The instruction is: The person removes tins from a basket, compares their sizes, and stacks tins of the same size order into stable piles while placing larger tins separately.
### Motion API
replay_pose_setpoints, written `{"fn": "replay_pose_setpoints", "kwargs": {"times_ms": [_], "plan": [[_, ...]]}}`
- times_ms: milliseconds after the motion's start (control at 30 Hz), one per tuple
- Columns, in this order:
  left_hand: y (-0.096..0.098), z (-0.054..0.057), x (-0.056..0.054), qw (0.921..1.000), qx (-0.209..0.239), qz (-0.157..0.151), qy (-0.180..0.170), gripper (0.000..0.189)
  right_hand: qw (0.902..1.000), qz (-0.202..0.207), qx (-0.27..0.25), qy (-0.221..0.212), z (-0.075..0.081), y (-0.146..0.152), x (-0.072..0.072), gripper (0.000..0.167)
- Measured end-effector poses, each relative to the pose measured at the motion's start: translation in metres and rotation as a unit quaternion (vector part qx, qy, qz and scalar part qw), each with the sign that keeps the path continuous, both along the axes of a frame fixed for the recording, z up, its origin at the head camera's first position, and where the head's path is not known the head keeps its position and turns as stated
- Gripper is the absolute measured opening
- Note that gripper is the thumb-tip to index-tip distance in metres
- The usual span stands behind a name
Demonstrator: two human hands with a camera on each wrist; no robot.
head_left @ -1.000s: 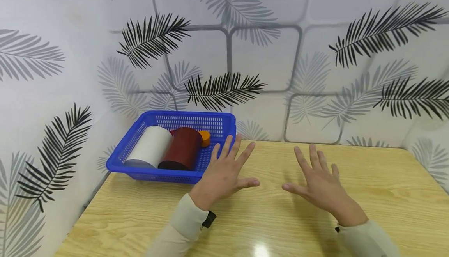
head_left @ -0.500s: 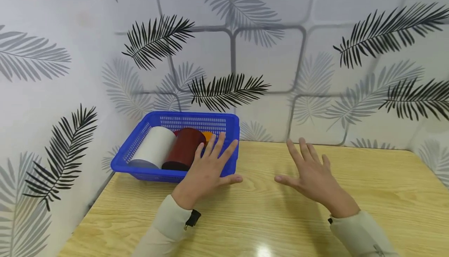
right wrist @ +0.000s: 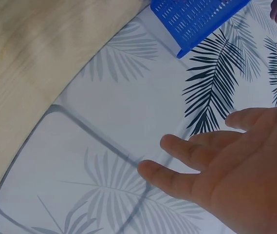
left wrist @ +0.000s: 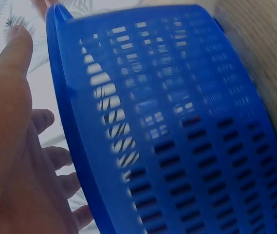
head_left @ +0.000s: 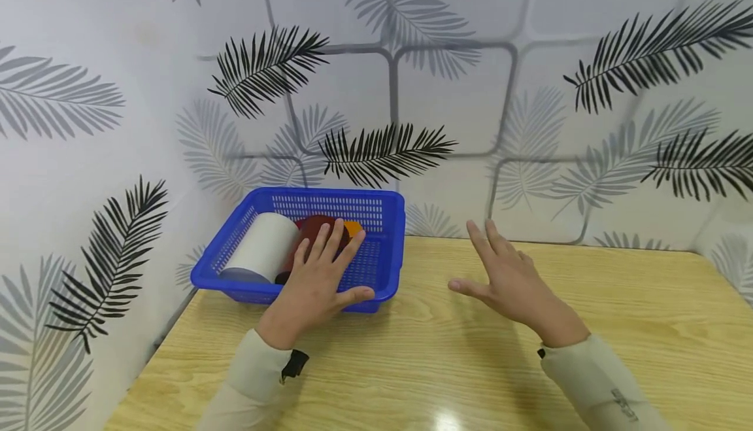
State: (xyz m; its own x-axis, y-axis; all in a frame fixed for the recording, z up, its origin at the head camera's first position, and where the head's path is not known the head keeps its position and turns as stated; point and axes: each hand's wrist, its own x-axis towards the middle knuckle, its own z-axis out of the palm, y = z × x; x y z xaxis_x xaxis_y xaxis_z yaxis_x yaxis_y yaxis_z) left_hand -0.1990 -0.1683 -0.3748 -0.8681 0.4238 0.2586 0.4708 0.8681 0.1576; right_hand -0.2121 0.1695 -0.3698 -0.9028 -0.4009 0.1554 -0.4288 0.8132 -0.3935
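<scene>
Both hands have shifted left since a second ago: the left hand [head_left: 312, 284], then mostly over the near right corner of the basket [head_left: 393, 248], now stretches across the middle of its near edge, and the right hand [head_left: 508, 280] has come closer to its right side. The left hand is spread, fingers straight, thumb pointing toward the basket's near right corner. From the left wrist it appears just beside the basket's rim; whether it touches anything there I cannot tell. The right hand, thumb held well away from the fingers, hovers apart from the basket, to its right, holding nothing.

Inside the basket, the white cylinder [head_left: 263, 244] lies on its side along the left. Just right of it in the basket is the red cylinder [head_left: 312, 223], partly hidden by the left fingers. An orange piece [head_left: 351, 225] sits toward the basket's back, also partly covered, and a red sliver [head_left: 299, 223] shows behind the two cylinders. The basket rests on the wooden table [head_left: 412, 365], near the wall [head_left: 447, 189] behind it, which is patterned with black and grey fronds.
</scene>
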Motion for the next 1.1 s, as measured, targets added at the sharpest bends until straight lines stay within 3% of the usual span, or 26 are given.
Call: {"fn": "replay_pose_setpoints", "kwargs": {"times_ms": [367, 767, 1100], "plan": [[-0.037, -0.002, -0.001, 0.9993, -0.004, 0.033, -0.019, 0.093, 0.9999, 0.011, -0.01, 0.002, 0.002, -0.013, -0.012, 0.104], [-0.084, -0.006, 0.001, 0.9977, -0.014, 0.066, 0.005, 0.091, 0.9999, 0.008, -0.009, 0.004, 0.008, -0.019, -0.014, 0.104], [-0.12, -0.01, 0.003, 0.9934, 0.009, 0.111, -0.028, 0.099, 1.0, 0.004, 0.003, 0.003, 0.012, -0.02, -0.017, 0.103]]}}
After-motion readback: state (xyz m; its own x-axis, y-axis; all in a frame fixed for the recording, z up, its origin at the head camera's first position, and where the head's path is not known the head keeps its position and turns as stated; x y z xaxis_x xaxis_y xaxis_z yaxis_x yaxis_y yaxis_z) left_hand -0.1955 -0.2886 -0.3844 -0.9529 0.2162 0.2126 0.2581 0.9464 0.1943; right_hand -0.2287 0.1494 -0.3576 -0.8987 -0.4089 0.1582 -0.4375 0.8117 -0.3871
